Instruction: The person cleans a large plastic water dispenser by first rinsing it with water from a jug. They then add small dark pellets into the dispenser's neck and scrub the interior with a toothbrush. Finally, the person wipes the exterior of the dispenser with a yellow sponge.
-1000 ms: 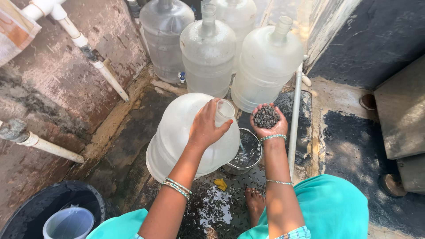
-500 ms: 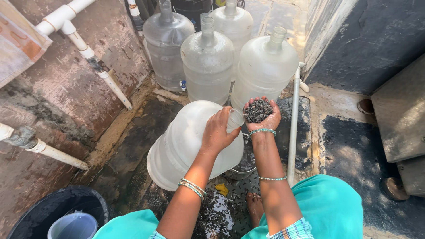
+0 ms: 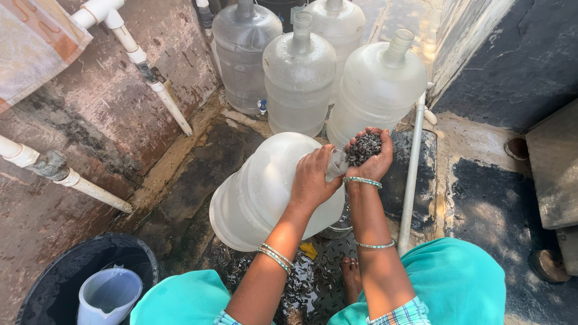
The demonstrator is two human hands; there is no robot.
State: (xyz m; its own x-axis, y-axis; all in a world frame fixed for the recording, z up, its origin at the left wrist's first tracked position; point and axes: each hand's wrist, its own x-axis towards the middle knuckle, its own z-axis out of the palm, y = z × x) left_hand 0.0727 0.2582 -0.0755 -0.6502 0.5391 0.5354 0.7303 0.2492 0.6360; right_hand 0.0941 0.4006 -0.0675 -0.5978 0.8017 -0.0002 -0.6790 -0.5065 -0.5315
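A large translucent plastic water jug [image 3: 265, 192], rounded and smooth, lies tilted on its side on the wet dark floor [image 3: 198, 174], its short neck turned up toward the hands; the left hand [image 3: 313, 177] wraps the jug's shoulder just below the neck, fingers curled and pressed to the plastic, wrist bent down, forearm ringed with thin metal bangles; just beside it, touching the mouth of the jug, the right hand [image 3: 368, 153] is cupped palm up, fingers drawn together into a bowl around a heap of small dark gravel [image 3: 363, 147], coarse and wet-looking; a beaded bangle sits at that wrist. Beyond the hands stand four upright jugs [image 3: 301, 72] of the same cloudy plastic, close together against the wall; to the right of the right hand a slim white pipe [image 3: 412, 174] runs up the floor edge. Below the hands, dark grit is scattered on the floor by a bare foot [image 3: 351, 280]; far to the left of the left hand, a black tub [image 3: 48, 289] holds a pale plastic pitcher [image 3: 108, 295].
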